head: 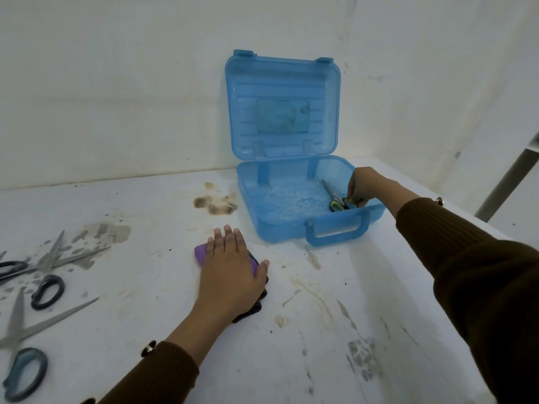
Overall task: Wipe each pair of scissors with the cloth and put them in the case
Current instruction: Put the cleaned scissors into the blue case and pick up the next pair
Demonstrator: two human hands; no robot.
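Where the right hand (364, 185) reaches: inside the open blue case (280, 228), fingers pinching the handles of the green-handled scissors (335, 198); these lie in the case's near right corner, blades pointing away
On the surface (291, 330): purple cloth (200, 254) near the case's front, pressed under the left hand (233, 269), flat with fingers straight
At the left edge: black-handled pair (46, 268) and blue-handled pair (13, 335) of scissors lie open, well apart from the case

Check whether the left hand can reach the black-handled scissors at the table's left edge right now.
Probably yes: the left hand lies flat on the purple cloth, gripping nothing, and only open table separates it from the black-handled scissors.
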